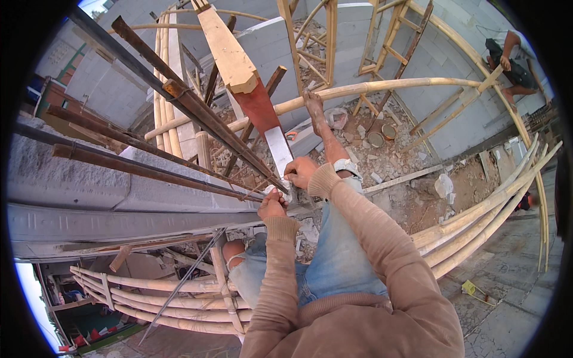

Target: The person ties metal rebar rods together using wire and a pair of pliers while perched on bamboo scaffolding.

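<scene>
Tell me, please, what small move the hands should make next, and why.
Perhaps bring the right hand slightly closer to the left hand: both are near the lower ends of the steel bars, yet apart.

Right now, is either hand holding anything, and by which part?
Can't tell for either. Left hand: fingers bunched near the ends of the rusty bars. Right hand: fingers at the lower end of the white strip. Anything pinched is too small to make out.

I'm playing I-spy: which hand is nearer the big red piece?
Right. The right hand is below-right of the red piece; the left hand is lower and farther.
</scene>
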Available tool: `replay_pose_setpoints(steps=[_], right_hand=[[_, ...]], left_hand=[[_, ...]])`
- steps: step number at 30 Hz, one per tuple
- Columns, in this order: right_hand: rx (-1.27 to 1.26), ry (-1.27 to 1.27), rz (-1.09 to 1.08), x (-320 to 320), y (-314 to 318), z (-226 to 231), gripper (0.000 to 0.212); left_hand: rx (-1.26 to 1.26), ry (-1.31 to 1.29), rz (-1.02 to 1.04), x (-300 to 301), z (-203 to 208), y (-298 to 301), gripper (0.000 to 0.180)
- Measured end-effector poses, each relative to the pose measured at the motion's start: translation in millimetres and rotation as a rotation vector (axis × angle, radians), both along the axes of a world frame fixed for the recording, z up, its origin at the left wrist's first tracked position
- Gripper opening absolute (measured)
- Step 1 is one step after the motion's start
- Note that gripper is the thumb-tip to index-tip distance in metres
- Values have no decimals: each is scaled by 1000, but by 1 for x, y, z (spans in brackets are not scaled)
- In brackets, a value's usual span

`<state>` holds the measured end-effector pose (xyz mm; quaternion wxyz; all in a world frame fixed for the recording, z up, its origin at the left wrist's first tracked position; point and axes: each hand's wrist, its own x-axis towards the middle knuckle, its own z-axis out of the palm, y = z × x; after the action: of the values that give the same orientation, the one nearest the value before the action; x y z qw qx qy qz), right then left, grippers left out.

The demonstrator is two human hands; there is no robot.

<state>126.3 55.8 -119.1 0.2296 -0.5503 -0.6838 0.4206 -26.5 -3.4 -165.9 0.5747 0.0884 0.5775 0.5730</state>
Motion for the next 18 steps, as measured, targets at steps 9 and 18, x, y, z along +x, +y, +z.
replay_pose_setpoints(steps=[9, 18], right_hand=[[263, -30, 146, 6, -29, 4, 31], [334, -218, 232, 12, -30, 3, 29]], left_hand=[[-156, -183, -274, 2, 18, 2, 13], [-163, -93, -384, -8, 10, 15, 17]])
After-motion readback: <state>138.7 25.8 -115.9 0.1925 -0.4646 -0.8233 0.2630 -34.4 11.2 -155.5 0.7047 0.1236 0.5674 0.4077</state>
